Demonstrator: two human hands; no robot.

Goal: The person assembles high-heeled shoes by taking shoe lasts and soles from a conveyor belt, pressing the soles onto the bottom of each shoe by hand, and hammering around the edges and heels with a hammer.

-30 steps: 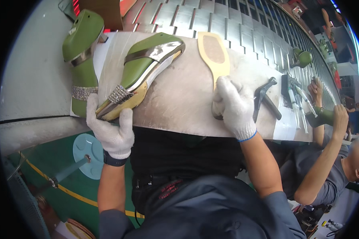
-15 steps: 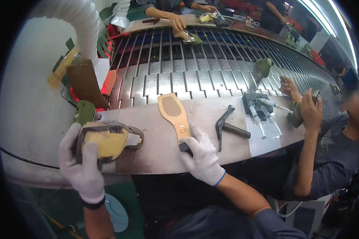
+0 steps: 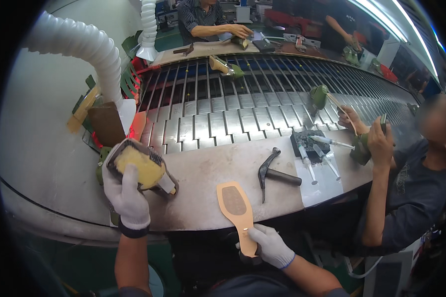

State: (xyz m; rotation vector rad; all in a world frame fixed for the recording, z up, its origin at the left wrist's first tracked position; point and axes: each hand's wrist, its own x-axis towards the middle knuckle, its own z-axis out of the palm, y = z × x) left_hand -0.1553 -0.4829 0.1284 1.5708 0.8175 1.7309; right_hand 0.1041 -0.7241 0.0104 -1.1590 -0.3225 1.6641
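Note:
My left hand (image 3: pixel 129 203), in a white glove, grips a lasted shoe (image 3: pixel 151 173) turned bottom up. Its underside is yellowish, with dark bristly edges, and my thumb presses on it. In my gloved right hand (image 3: pixel 271 247) is a tan shoe sole (image 3: pixel 233 200) with a brownish forefoot patch, pinched near its narrow heel end. A dark piece shows under that end, partly hidden by the hand. The sole is tilted over the table's near edge. To its right a dark-handled hammer (image 3: pixel 282 176) lies on the worktable (image 3: pixel 195 171).
Syringes (image 3: pixel 307 166) lie around a black block at right, beside a co-worker's hands (image 3: pixel 379 143) holding a green shoe. Beyond the table runs a slatted metal conveyor (image 3: pixel 223 123) carrying a green-and-tan shoe (image 3: pixel 225 66). A white duct hose (image 3: pixel 84 44) hangs at left.
My right hand has brought the sole nearer to me, off the tabletop. My left hand has tilted the shoe. The person across the conveyor has let go of the green-and-tan shoe.

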